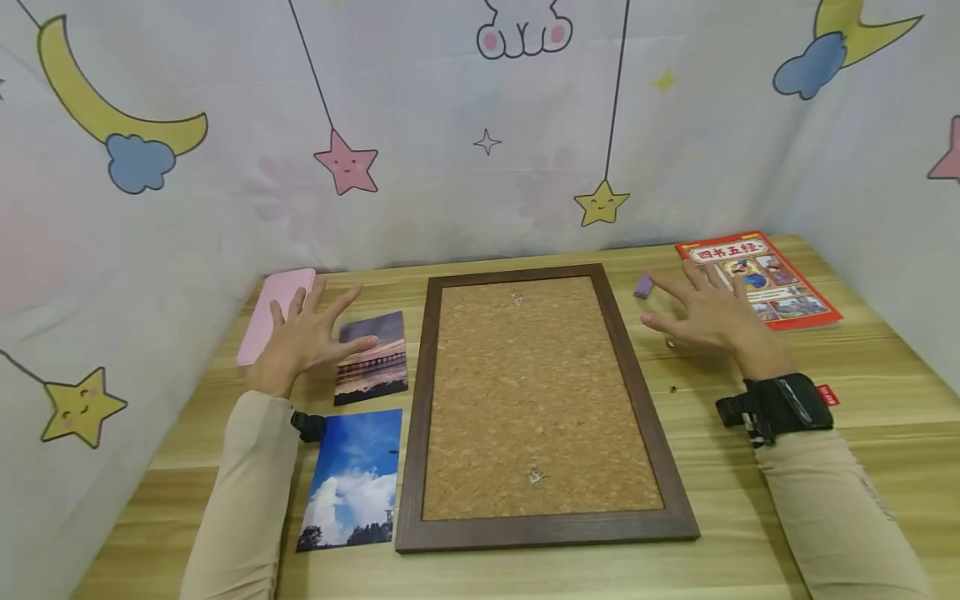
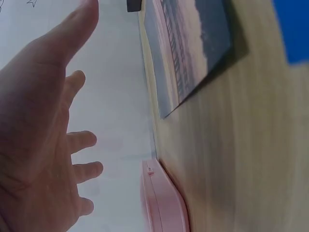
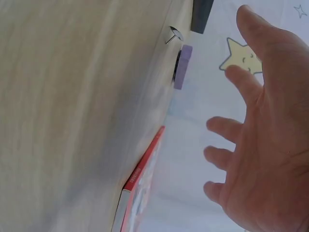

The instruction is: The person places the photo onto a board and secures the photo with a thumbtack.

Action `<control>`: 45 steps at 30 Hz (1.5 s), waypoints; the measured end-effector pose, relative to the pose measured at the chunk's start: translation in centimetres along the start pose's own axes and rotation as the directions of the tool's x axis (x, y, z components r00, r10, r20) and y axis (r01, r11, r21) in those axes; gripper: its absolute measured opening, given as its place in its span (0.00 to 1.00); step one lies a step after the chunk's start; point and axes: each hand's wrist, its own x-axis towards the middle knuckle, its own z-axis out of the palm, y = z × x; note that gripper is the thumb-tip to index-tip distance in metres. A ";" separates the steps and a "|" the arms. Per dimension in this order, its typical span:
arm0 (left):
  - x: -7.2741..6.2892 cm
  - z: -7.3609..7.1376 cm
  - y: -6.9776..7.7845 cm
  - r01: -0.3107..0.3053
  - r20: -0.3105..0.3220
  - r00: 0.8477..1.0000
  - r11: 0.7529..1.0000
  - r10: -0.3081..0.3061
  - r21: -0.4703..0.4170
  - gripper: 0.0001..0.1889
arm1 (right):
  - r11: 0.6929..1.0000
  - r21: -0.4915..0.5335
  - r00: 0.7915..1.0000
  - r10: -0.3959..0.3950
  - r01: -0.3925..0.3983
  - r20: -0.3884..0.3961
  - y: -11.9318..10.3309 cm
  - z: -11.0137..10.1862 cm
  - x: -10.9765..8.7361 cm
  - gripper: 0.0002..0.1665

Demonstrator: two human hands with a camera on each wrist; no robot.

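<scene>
My left hand (image 1: pixel 303 333) hovers with spread fingers between a pink zip case (image 1: pixel 258 325) and a photo of a sunset sky (image 1: pixel 378 367). Below that photo lies another of blue sky and clouds (image 1: pixel 356 479). A dark-framed cork board (image 1: pixel 540 400) lies flat in the middle, with small clear bits near its top and bottom. On the other side my right hand (image 1: pixel 712 317) is held up, fingers apart and nothing in them, overlapping a red book (image 1: pixel 802 304). Near its thumb are a small purple block (image 1: pixel 643 285) and a metal thumbtack (image 3: pixel 175 34), point down-left in the right wrist view.
Everything lies on a wood-grain table (image 1: pixel 885 467). A tiny dark item (image 1: pixel 672 389) sits right of the board. Behind the table hangs a pale cloth (image 1: pixel 450 217) printed with stars and moons, which also runs along both sides.
</scene>
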 end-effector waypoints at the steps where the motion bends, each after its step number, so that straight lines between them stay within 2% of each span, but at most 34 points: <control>1: 0.0 0.1 0.0 0.004 0.011 1.000 1.000 -0.004 -0.004 0.52 | 1.000 0.003 1.000 -0.006 0.006 0.003 0.0 0.0 0.0 0.51; 7: 0.0 0.4 -0.1 -0.006 0.101 0.995 1.000 0.008 -0.019 0.51 | 0.998 0.009 0.998 -0.063 0.063 0.014 0.0 0.0 -0.1 0.48; 13: 0.1 0.6 -0.1 -0.048 0.144 0.988 0.997 0.055 -0.052 0.49 | 0.989 0.004 0.988 -0.149 0.149 0.033 -0.2 -0.2 -0.3 0.40; 21: 0.2 0.7 0.2 -0.070 0.190 0.978 0.996 0.081 -0.063 0.48 | 0.972 0.062 0.973 -0.227 0.225 0.039 0.0 -0.3 -0.2 0.25; 28: 0.2 0.7 0.3 -0.067 0.203 0.976 0.996 0.078 -0.060 0.48 | 0.969 0.148 0.972 -0.214 0.198 0.101 0.1 -0.8 -0.3 0.11; 35: 0.0 0.5 0.3 -0.062 0.201 0.977 0.996 0.075 -0.067 0.48 | 0.951 0.240 0.950 -0.244 0.195 0.194 0.3 -1.1 -0.5 0.04; 45: -0.1 0.2 0.5 -0.054 0.192 0.979 0.996 0.067 -0.071 0.49 | 0.945 0.255 0.948 -0.258 0.207 0.186 0.6 -0.5 -0.4 0.03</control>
